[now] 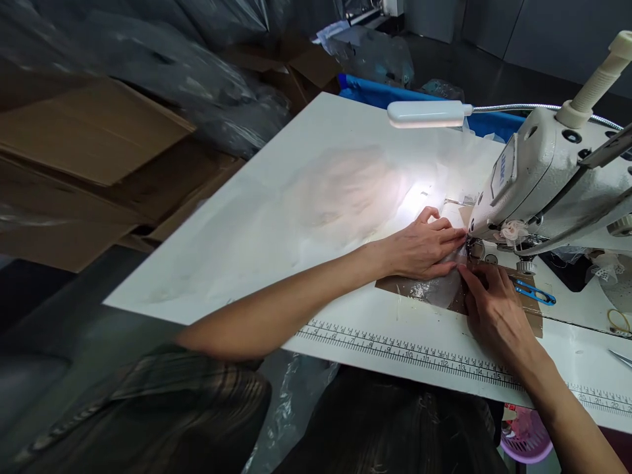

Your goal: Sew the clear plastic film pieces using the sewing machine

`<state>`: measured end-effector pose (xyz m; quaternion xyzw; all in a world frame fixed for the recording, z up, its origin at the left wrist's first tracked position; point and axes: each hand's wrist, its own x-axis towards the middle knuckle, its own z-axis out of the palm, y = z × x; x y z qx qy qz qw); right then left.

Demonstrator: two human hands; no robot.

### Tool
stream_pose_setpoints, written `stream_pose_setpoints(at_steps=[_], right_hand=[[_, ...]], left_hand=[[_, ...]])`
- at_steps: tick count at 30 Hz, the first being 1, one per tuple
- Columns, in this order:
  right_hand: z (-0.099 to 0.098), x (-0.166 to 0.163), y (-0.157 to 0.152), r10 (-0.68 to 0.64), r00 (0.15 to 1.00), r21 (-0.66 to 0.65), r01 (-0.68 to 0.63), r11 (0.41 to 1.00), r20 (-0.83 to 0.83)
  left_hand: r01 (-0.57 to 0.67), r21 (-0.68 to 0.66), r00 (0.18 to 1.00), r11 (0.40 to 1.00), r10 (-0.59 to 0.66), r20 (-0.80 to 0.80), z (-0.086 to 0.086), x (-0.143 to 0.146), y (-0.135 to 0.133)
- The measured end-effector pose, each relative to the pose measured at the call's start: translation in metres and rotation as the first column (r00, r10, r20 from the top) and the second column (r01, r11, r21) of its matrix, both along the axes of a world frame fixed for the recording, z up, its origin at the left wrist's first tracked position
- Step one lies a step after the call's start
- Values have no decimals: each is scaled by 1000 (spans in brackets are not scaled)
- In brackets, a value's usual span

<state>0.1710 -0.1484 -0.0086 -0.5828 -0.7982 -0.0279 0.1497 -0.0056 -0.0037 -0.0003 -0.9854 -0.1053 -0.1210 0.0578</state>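
A white sewing machine (548,178) stands at the right of a white table (257,243). Thin sheer white fabric (345,191) lies spread over the table and runs under the machine's needle area (471,247). My left hand (424,249) lies flat on the fabric just left of the needle, fingers stretched toward it. My right hand (491,309) rests in front of the needle, fingers pressed down on the fabric's edge over a brown taped patch (530,313).
Blue thread snips (536,293) lie beside the right hand. A white lamp (427,113) on a flexible neck lights the work. A printed ruler (419,355) runs along the table's front edge. Cardboard boxes (89,164) and plastic bags lie left; a pink basket (528,438) sits below.
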Motion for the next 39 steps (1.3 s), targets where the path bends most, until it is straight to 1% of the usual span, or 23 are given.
stream_pose_setpoints(at_steps=[6, 16, 26, 34, 39], right_hand=[[1, 0, 0, 8, 1000, -4, -8, 1000, 4], [-2, 1, 0, -11, 1000, -15, 11, 1000, -28], [0, 0, 0, 4, 998, 16, -3, 1000, -57], [-1, 1, 0, -3, 997, 6, 4, 1000, -74], [-1, 2, 0, -1, 996, 0, 1, 1000, -85]], left_hand=[[19, 11, 999, 1000, -20, 47, -2, -2, 0], [-5, -78, 1000, 997, 5, 10, -1, -2, -2], [-25, -127, 1000, 992, 23, -13, 1, -2, -3], [-22, -121, 1000, 992, 23, 3, -2, -2, -3], [-25, -142, 1000, 989, 26, 9, -1, -2, -3]])
